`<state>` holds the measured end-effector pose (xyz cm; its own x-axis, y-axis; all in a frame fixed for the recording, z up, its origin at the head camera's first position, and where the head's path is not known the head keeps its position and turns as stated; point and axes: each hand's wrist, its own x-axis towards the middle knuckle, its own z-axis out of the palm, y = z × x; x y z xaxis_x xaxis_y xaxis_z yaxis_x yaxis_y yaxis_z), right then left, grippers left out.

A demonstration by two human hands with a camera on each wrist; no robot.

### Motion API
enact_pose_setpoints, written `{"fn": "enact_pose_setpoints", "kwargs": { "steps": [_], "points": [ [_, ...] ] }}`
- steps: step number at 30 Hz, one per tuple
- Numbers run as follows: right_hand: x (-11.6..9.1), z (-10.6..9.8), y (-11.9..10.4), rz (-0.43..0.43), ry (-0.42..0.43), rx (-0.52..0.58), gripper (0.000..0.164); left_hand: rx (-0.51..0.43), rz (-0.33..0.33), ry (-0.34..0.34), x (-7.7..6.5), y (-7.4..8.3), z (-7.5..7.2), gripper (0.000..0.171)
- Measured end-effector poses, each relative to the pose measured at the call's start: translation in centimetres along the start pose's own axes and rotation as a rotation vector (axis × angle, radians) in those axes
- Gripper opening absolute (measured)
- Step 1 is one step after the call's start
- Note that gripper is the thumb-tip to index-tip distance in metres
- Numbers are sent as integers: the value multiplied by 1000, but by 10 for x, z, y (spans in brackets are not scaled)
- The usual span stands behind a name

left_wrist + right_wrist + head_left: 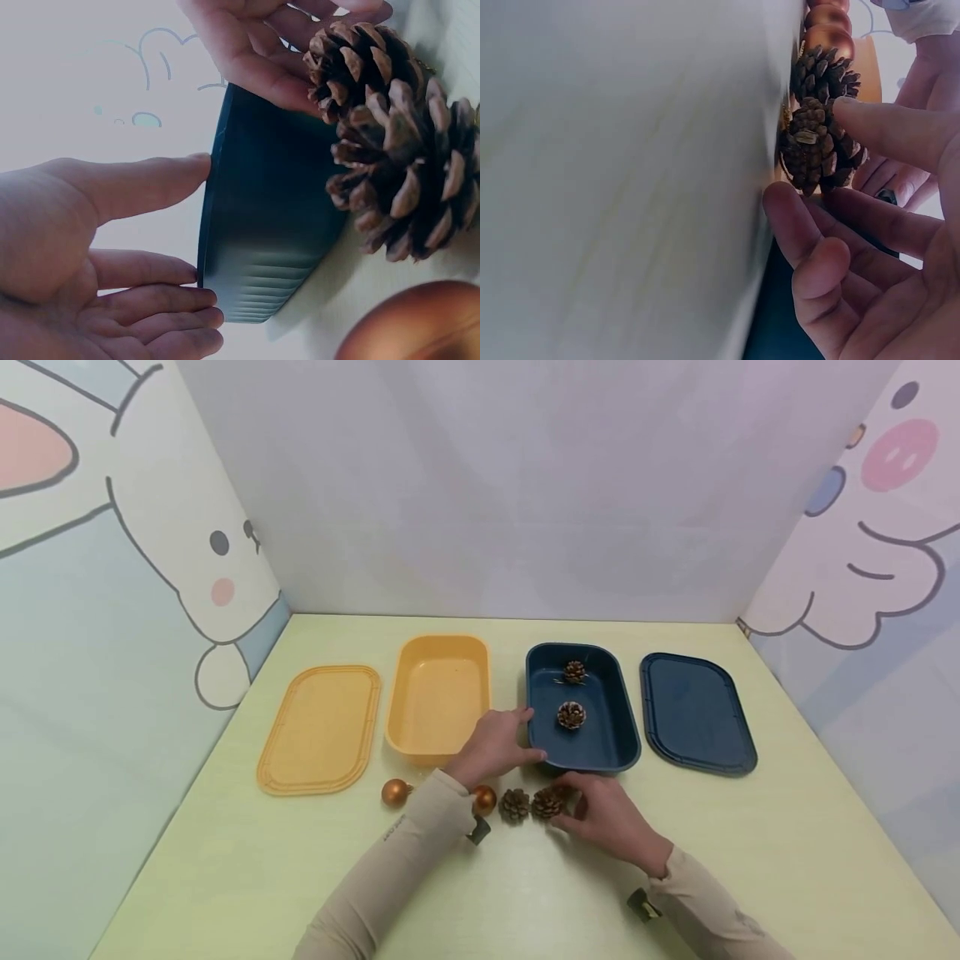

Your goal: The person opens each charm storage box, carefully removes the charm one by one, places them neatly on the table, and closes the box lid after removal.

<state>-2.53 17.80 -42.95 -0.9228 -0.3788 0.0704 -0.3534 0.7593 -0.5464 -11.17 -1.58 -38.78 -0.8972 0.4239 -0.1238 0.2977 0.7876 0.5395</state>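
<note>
My right hand [607, 814] pinches a brown pine cone [548, 802] between thumb and fingers, low at the table in front of the dark blue box [628, 727]. A second pine cone [514, 807] stands right beside it on the left. Two more pine cones, a small one [574, 672] and a light-edged one [572, 716], lie inside the blue box. My left hand [495, 746] touches that box's rim near its front left corner, thumb and fingers spread and fairly straight. In the left wrist view, the thumb [161, 186] meets the rim, fingertips apart from it.
A yellow box [438, 693] stands left of the blue one. Outside them lie a yellow lid [322, 731] and a dark blue lid [699, 714]. Copper baubles, one at the left [394, 792] and one by my sleeve [483, 799], sit in line with the cones.
</note>
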Motion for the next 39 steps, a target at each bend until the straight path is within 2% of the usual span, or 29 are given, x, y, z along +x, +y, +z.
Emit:
{"fn": "enact_pose_setpoints", "kwargs": {
  "steps": [12,21,31,39],
  "points": [
    [-1,-14,-6,2,-24,-11,35,11,6,4,1,0,0,75],
    [3,-31,-15,-64,-39,-4,25,5,1,-1,2,0,0,75],
    [23,-67,-18,-101,-33,43,20,-6,-17,-12,2,0,-1,75],
    [43,-95,-20,-127,44,-8,20,-17,-26,-23,2,1,-1,74]
  ]
}}
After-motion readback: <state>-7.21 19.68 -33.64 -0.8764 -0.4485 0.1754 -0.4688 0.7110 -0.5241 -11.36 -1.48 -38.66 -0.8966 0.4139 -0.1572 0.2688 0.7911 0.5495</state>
